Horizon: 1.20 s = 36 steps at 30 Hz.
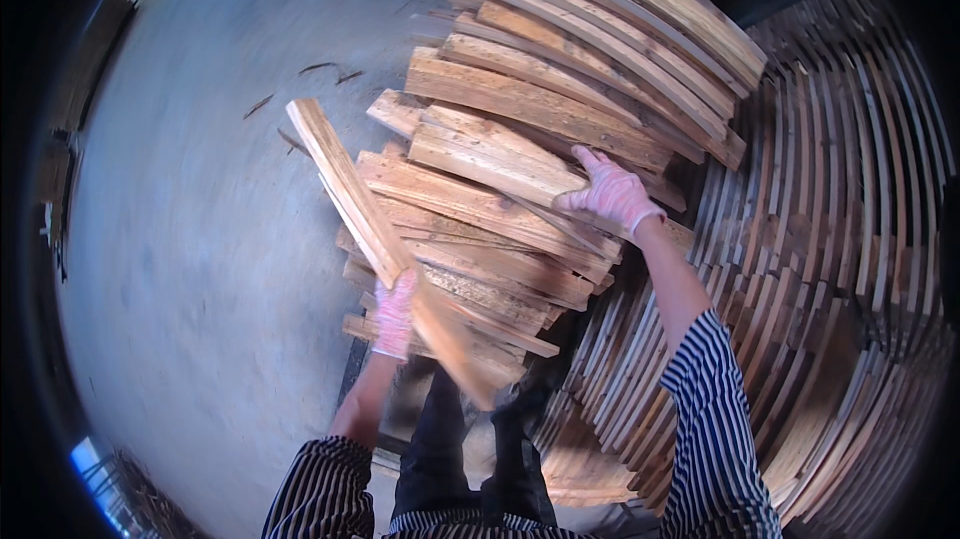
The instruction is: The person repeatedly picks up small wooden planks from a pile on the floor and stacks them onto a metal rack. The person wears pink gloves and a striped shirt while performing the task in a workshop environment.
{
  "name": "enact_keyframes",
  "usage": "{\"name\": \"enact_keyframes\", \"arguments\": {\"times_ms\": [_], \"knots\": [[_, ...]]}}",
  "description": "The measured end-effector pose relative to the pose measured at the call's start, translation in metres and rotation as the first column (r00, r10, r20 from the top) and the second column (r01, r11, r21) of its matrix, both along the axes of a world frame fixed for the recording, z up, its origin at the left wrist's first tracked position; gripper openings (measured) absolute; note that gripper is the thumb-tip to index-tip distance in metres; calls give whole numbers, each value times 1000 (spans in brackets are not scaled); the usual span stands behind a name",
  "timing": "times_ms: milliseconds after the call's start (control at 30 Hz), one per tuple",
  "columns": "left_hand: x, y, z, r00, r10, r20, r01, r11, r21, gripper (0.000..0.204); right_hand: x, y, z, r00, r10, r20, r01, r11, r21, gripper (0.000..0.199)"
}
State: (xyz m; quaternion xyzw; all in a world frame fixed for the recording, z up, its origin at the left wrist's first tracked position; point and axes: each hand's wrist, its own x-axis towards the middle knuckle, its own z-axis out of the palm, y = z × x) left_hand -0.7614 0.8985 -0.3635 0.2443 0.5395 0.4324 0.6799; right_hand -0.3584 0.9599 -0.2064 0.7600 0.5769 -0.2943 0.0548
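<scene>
My left hand, in a pale glove, is shut around a long flat wooden plank that it holds lifted and tilted, its far end pointing up and left over the floor. My right hand, also gloved, rests flat on a plank in the loose pile of rough wooden planks in front of me, fingers spread on the wood, gripping nothing that I can see. The planks in the pile lie at crossing angles. Striped sleeves cover both upper arms.
To the right stands a tidy stack of thin wooden slats laid edge to edge. A grey concrete floor spreads out on the left, with a few wood splinters on it. More stacked wood lies at the top edge.
</scene>
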Motion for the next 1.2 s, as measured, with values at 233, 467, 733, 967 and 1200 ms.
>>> {"name": "enact_keyframes", "arguments": {"times_ms": [233,467,733,967,1200], "knots": [[173,-19,85,905,-5,425,194,894,-403,120,2,6,-26,957,-127,-262,47,955,-293,128],[151,-47,52,894,70,443,161,872,-463,123,-25,-39,-8,983,-48,-178,-9,952,-306,125],[135,-60,47,840,261,475,86,801,-592,103,-102,-108,1,999,-24,-27,22,998,-65,112],[120,-69,30,855,138,500,148,860,-489,107,-93,-84,-2,987,22,-160,-51,983,-175,117],[17,-86,99,845,-92,527,299,898,-322,87,-123,-145,11,641,-286,-712,75,947,-313,117]]}}
